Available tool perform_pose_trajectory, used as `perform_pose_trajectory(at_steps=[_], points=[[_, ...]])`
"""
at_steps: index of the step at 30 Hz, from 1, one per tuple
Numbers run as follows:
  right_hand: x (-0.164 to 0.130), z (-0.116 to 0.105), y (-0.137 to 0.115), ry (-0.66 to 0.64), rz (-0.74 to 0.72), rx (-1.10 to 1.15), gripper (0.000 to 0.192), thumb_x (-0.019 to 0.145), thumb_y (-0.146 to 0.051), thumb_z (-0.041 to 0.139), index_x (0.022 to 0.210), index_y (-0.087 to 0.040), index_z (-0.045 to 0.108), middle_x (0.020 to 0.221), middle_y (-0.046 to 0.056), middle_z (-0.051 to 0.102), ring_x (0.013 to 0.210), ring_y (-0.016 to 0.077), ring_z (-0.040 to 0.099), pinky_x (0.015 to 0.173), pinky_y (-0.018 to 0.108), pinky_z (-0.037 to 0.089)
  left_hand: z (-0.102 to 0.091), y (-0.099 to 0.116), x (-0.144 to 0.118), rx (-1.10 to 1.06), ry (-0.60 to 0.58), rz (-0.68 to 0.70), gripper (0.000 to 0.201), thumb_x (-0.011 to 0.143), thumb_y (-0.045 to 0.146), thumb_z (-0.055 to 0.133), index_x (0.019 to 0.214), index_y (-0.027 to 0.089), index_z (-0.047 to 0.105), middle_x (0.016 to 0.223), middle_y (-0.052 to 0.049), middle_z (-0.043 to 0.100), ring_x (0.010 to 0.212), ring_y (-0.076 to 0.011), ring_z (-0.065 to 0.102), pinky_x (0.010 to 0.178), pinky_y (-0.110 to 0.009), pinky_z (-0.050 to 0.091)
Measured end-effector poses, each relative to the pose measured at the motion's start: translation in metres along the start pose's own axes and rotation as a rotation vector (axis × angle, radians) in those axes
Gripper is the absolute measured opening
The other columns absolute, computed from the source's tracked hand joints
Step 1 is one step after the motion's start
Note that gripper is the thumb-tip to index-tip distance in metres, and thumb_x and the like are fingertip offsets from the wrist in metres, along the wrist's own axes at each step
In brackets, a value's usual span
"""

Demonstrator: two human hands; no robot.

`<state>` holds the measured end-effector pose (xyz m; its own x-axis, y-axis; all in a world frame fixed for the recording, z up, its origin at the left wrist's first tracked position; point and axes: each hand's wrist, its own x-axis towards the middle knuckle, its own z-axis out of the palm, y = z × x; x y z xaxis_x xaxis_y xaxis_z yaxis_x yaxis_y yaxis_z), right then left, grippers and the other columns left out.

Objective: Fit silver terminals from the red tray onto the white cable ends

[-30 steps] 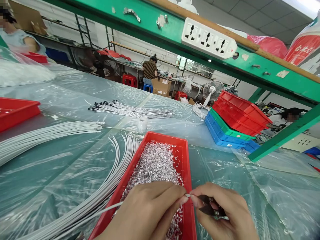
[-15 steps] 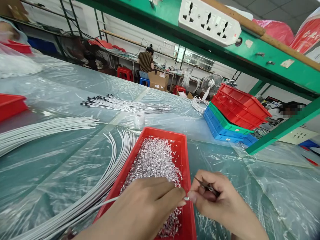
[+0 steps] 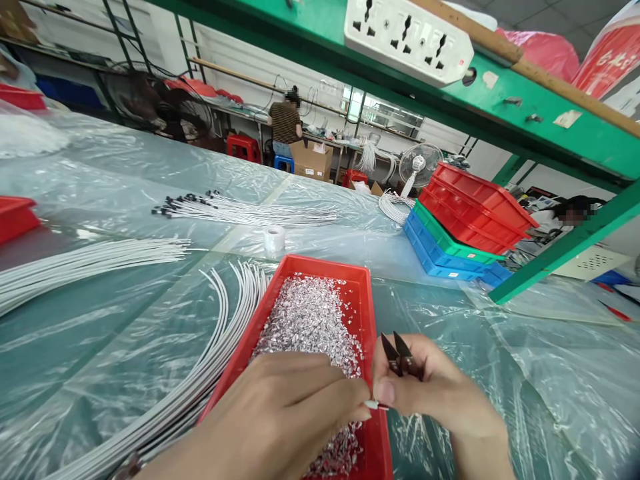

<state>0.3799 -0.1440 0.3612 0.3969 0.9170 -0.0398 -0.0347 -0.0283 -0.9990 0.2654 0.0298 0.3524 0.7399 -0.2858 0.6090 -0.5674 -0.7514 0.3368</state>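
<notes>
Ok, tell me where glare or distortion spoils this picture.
Head view: ceiling light glares off the clear plastic sheet and the silver bits in the red tray; the wide lens bends the green shelf beam; both hands stay sharp.

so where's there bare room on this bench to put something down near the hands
Right of the red tray, the plastic-covered bench lies bare up to the stacked bins. Another free strip runs between the tape roll and the tray's far rim. Left is crowded: white cables fan beside the tray. The left hand and right hand, holding snips, fill the near edge.
</notes>
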Motion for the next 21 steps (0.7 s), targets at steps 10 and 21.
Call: perform_pose_trajectory(at_steps=[10, 21], points=[[0.001, 0.016, 0.013, 0.064, -0.08, 0.345, 0.026, 0.091, -0.036, 0.072, 0.081, -0.017, 0.057, 0.052, -0.01, 0.03, 0.043, 0.0071, 0.018, 0.04, 0.019, 0.016, 0.004, 0.002, -0.001, -0.169, 0.134, -0.147, 0.02, 0.1, 0.02, 0.042, 0.09, 0.021, 0.06, 0.064, 0.004, 0.062, 0.052, -0.0106, 0.056, 0.052, -0.021, 0.04], [-0.001, 0.035, 0.015, 0.553, -0.54, -0.299, 0.026, 0.078, -0.009, 0.07, 0.091, -0.032, 0.069, 0.053, -0.01, 0.028, 0.046, 0.0098, 0.02, 0.045, 0.021, 0.018, -0.002, 0.012, 0.005, -0.519, 0.03, -0.535, 0.038, 0.098, 0.038, 0.041, 0.072, 0.019, 0.061, 0.055, 0.003, 0.055, 0.054, -0.0113, 0.057, 0.05, -0.02, 0.039]])
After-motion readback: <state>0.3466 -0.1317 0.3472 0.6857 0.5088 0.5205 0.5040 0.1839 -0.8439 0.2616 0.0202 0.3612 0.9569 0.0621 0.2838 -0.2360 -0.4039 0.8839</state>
